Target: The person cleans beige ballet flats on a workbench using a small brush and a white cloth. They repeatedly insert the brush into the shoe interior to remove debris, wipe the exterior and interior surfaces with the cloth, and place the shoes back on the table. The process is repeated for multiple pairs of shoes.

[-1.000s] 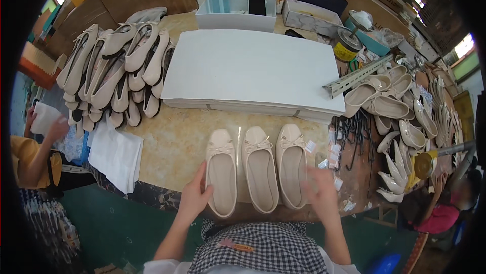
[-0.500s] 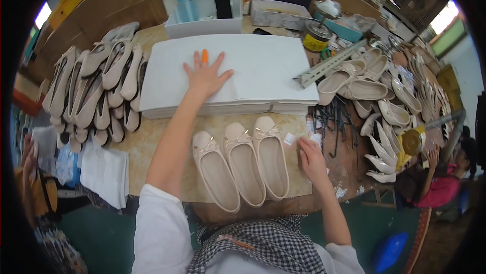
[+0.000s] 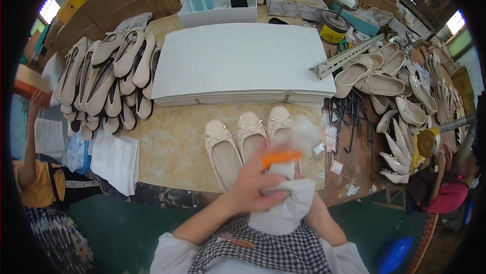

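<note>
A crumpled white paper sheet (image 3: 288, 205) is bunched between my hands just above the checked apron. My left hand (image 3: 255, 188), blurred by motion, has its fingers closed on the paper; an orange cover (image 3: 281, 158) sits on one finger. Behind the paper my right hand (image 3: 315, 210) grips its other side, its fingers mostly hidden. Beyond them, three beige bow-topped flat shoes lie side by side on the table: a left one (image 3: 220, 147), a middle one (image 3: 251, 131) and a right one (image 3: 280, 122), partly covered by my hands. A pale, see-through blur hangs beside the right shoe.
A thick stack of white paper (image 3: 238, 66) spans the table behind the shoes, a slotted metal bar (image 3: 347, 57) on its right corner. Piled beige shoes (image 3: 109, 71) flank it at left; more shoes (image 3: 379, 82) and black hooks (image 3: 349, 122) lie right. Other people work at both sides.
My left hand has left the paper stack and come down to my front. My right hand has drawn back from the shoes' right side. Both now hold the crumpled white paper sheet.
</note>
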`<action>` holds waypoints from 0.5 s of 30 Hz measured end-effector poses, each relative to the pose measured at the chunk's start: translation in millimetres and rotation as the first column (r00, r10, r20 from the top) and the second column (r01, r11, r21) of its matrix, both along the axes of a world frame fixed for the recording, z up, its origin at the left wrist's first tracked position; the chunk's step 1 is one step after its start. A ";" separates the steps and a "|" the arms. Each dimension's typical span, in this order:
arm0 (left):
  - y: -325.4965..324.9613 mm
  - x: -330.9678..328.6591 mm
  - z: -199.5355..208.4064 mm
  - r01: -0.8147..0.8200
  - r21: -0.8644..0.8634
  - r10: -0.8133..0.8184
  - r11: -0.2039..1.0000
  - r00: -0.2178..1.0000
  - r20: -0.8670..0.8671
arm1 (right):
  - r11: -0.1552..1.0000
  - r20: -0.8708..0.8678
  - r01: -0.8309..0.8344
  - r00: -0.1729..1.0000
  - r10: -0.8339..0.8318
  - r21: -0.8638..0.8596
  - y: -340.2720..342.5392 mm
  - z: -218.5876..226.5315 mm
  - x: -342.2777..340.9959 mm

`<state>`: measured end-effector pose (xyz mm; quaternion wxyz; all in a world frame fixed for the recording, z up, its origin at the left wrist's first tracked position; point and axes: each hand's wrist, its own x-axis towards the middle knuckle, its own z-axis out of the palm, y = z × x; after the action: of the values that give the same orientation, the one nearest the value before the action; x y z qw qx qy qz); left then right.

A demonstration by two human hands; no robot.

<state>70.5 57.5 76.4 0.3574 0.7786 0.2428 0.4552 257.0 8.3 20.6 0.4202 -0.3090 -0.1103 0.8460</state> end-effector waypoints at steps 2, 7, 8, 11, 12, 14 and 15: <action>-8.1 -2.8 -8.1 -0.215 -0.043 0.211 0.976 0.973 -0.092 | 0.941 0.495 -0.319 0.840 0.223 0.118 8.4 28.4 3.2; 5.5 13.2 -39.4 -0.391 -0.516 0.457 0.762 0.889 0.001 | 0.679 0.802 -0.431 0.385 -0.457 0.594 7.6 54.6 -21.4; 2.7 22.4 -49.3 -0.247 -0.587 0.413 0.771 0.895 0.166 | 0.699 0.839 -0.463 0.316 -0.444 0.545 11.1 38.6 -13.2; -4.0 29.6 -50.6 -0.167 -0.658 0.016 0.734 0.973 -0.230 | 0.884 0.781 -0.105 0.524 -0.340 0.455 43.4 11.8 34.9; -5.7 33.7 -48.8 -0.142 -0.496 -0.128 0.857 0.873 -0.470 | 0.926 0.684 0.073 0.652 -0.326 0.371 56.0 10.7 44.5; -37.3 49.7 -72.2 0.021 -0.035 -0.039 0.999 0.740 -0.671 | 0.721 0.895 -0.534 0.201 -0.399 0.442 48.8 6.1 31.4; -39.7 52.9 -75.3 0.035 -0.034 -0.049 0.999 0.738 -0.673 | 0.565 0.861 -0.766 -0.030 -0.507 0.306 43.2 3.5 22.3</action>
<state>123.4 17.8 1.1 0.2631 0.8922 0.3423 0.1328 279.3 51.5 24.0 0.1810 -0.5599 -0.7744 0.2324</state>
